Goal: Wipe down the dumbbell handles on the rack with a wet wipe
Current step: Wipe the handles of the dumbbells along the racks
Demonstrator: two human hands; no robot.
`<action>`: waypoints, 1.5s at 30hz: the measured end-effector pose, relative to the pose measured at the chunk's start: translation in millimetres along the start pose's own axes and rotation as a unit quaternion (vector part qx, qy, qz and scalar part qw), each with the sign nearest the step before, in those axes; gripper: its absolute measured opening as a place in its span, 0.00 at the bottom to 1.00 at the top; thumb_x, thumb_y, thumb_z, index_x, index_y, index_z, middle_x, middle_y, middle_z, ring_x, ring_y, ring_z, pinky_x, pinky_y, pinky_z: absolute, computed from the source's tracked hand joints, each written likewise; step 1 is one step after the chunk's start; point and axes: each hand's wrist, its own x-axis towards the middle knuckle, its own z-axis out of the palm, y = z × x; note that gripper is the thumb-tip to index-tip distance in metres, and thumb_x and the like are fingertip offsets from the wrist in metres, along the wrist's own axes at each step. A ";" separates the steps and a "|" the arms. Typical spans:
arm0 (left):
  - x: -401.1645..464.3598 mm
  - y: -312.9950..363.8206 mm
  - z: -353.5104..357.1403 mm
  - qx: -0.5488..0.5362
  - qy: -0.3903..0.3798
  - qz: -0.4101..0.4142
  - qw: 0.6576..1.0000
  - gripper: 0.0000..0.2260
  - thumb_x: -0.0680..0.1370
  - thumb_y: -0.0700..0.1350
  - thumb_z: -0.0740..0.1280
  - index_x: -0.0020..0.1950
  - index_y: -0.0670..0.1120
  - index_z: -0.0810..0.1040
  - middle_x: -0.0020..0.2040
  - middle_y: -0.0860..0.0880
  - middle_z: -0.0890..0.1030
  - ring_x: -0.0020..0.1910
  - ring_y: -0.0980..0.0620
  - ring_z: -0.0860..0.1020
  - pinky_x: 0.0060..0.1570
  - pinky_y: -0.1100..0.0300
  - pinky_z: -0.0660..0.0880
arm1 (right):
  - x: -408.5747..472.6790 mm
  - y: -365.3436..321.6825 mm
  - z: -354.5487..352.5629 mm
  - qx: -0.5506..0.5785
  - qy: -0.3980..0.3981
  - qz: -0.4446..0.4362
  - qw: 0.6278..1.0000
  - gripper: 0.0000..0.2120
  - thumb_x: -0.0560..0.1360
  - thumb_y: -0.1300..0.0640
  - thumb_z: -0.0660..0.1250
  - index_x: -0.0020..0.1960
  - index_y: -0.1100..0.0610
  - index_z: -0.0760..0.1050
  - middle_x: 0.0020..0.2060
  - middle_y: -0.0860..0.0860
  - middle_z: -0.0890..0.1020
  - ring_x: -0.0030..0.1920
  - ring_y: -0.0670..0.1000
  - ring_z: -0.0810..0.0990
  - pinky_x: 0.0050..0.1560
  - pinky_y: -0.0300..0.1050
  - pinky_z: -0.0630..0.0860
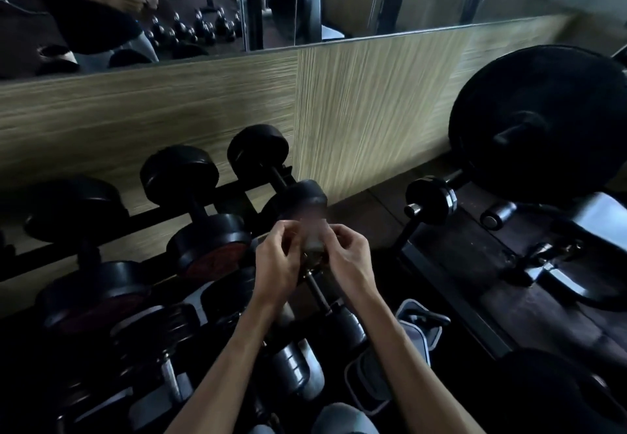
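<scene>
Both my hands meet in front of the dumbbell rack. My left hand and my right hand pinch a small pale blurred thing, apparently a wet wipe, between their fingertips. Black dumbbells lie in a row on the upper rail, their dark handles bare. Chrome dumbbells lie on the lower tier under my forearms. The wipe hangs above the rightmost dumbbell and touches no handle.
A wood-grain wall panel with a mirror above it stands behind the rack. To the right a barbell with a large black plate rests near a bench. A shoe is on the floor.
</scene>
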 end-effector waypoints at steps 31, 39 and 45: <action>277.2 -113.8 22.5 0.364 0.178 0.066 0.912 0.11 0.83 0.45 0.65 0.64 0.45 0.77 0.64 0.46 0.75 0.66 0.49 0.71 0.67 0.49 0.71 | 321.1 68.1 28.4 -0.103 -0.142 -0.038 0.984 0.03 0.77 0.56 0.71 0.46 0.55 0.82 0.39 0.50 0.86 0.42 0.48 0.85 0.46 0.49 0.82; 354.9 -138.3 -6.8 0.498 0.026 0.071 0.864 0.27 0.84 0.60 0.48 0.81 0.50 0.62 0.82 0.46 0.57 0.81 0.45 0.54 0.77 0.48 0.54 | 378.1 91.1 66.3 -0.156 -0.239 -0.063 0.956 0.05 0.78 0.59 0.68 0.52 0.54 0.81 0.38 0.43 0.82 0.38 0.36 0.80 0.37 0.28 0.73; 362.1 -157.3 -10.8 0.469 0.078 0.145 0.868 0.25 0.85 0.59 0.53 0.77 0.48 0.69 0.78 0.44 0.67 0.75 0.44 0.68 0.72 0.45 0.65 | 403.4 105.7 82.7 -0.174 -0.318 -0.053 0.931 0.09 0.79 0.55 0.68 0.42 0.54 0.82 0.32 0.46 0.82 0.34 0.46 0.80 0.37 0.47 0.75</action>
